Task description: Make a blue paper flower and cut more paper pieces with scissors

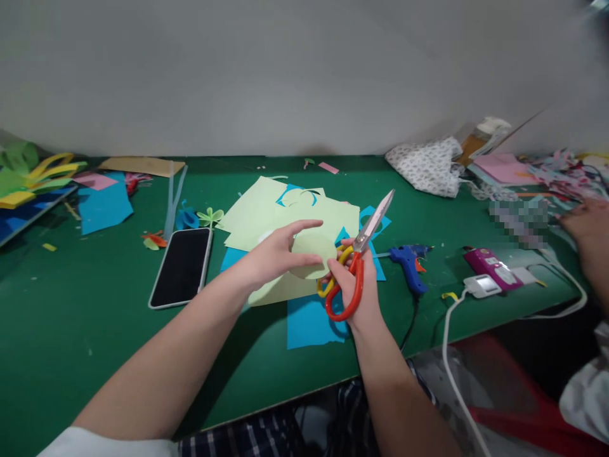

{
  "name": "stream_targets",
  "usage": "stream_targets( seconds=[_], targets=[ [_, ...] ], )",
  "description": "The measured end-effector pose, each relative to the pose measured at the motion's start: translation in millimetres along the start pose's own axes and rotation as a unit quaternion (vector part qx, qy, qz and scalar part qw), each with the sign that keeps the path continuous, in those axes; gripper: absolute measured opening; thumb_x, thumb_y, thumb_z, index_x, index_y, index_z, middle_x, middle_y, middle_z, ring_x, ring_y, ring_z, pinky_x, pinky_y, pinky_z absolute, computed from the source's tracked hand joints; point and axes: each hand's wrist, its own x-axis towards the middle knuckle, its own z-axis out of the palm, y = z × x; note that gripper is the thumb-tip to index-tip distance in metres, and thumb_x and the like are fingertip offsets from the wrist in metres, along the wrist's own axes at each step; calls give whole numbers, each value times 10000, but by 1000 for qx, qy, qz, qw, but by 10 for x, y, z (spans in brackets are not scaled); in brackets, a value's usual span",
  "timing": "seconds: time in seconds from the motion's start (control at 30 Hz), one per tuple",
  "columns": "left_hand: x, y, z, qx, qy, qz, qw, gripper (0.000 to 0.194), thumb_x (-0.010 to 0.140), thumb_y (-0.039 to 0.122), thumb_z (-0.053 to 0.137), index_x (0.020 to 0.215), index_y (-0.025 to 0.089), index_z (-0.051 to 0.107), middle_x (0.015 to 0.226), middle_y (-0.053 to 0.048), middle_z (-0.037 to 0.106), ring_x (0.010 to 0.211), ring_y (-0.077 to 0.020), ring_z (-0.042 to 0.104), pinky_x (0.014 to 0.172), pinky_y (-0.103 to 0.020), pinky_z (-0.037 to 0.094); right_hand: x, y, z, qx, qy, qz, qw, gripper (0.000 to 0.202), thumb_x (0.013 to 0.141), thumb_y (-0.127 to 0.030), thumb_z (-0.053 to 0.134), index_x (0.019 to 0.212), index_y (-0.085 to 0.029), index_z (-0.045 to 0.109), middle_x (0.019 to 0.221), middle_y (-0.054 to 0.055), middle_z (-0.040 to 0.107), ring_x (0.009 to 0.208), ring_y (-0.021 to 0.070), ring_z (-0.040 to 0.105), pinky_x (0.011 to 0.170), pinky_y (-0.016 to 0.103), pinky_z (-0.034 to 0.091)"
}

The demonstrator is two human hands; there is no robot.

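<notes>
A round pale-green paper disc is held between both hands above a pile of paper. My left hand grips its left side, thumb in front and forefinger stretched over the top. My right hand has its thumb at the disc's right edge and also holds scissors with red and yellow handles, the closed blades pointing up and to the right. Under the hands lie pale-green sheets with round cut-outs and blue paper.
A phone lies left of the papers. To the right are a blue glue gun, a purple device, a white cable and a patterned cloth. Another person's hand is at the far right.
</notes>
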Motion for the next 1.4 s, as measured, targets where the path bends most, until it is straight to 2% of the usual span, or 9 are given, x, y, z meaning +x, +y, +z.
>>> stream_targets(
  seconds=[0.07, 0.17, 0.27, 0.37, 0.47, 0.63, 0.83, 1.1, 1.4],
  targets=[
    [-8, 24, 49, -20, 22, 14, 999, 592, 688, 397, 679, 1239, 259, 511, 1144, -73, 583, 813, -183, 585, 642, -280, 482, 5, -11, -13, 5, -6, -2, 1000, 342, 718, -276, 640, 977, -269, 416, 767, -70, 483, 506, 57, 542, 512, 232, 505],
    [-38, 86, 53, -80, 94, 30, 992, 581, 706, 350, 665, 1248, 239, 491, 1034, -65, 629, 819, -192, 611, 650, -291, 508, 3, -8, -17, 0, -41, -14, 999, 406, 710, -371, 646, 1019, -282, 398, 799, -50, 474, 566, 74, 524, 536, 240, 506],
    [-75, 148, 5, -111, 172, 53, 977, 584, 713, 315, 653, 1262, 256, 462, 994, -48, 645, 833, -201, 627, 675, -315, 529, -22, 44, 10, -47, -95, -21, 994, 538, 645, -450, 678, 1079, -297, 400, 847, -27, 482, 574, 88, 483, 510, 243, 488],
    [-108, 184, -35, -114, 238, 75, 962, 581, 716, 298, 643, 1264, 276, 451, 1070, -44, 625, 868, -202, 628, 710, -325, 538, -73, 119, 54, -95, -142, -27, 985, 625, 627, -514, 671, 1148, -317, 389, 924, -2, 505, 563, 95, 456, 514, 262, 468],
    [-134, 199, -32, -99, 278, 95, 951, 565, 715, 285, 641, 1252, 273, 466, 1149, -41, 591, 921, -204, 616, 756, -325, 534, -124, 167, 75, -121, -156, -37, 980, 639, 631, -559, 653, 1165, -319, 395, 957, 8, 521, 567, 102, 458, 540, 281, 440],
    [-154, 216, 25, -95, 256, 99, 957, 565, 729, 283, 630, 1265, 265, 453, 1046, -29, 632, 875, -198, 628, 743, -325, 537, -157, 152, 51, -151, -164, -44, 974, 630, 670, -621, 583, 1178, -308, 380, 958, 6, 519, 566, 94, 425, 576, 284, 417],
    [-158, 231, 43, -89, 237, 81, 964, 577, 739, 297, 617, 1284, 272, 428, 1033, -37, 639, 867, -203, 630, 726, -340, 541, -151, 134, 63, -121, -140, -24, 982, 661, 624, -662, 592, 1136, -289, 402, 895, 6, 503, 567, 106, 424, 535, 271, 429],
    [-150, 215, 55, -88, 233, 78, 965, 570, 730, 284, 619, 1272, 275, 442, 1066, -40, 631, 870, -205, 631, 714, -341, 540, -153, 110, 25, -183, -160, -56, 969, 562, 710, -575, 571, 1151, -274, 394, 907, 27, 534, 709, 165, 509, 590, 288, 420],
    [-151, 225, 49, -98, 234, 71, 965, 566, 725, 290, 631, 1262, 283, 454, 1035, -31, 637, 850, -197, 627, 707, -332, 538, -164, 82, 40, -189, -166, -42, 967, 569, 710, -581, 567, 1148, -264, 392, 901, 22, 522, 710, 161, 518, 594, 286, 437]
  ],
)
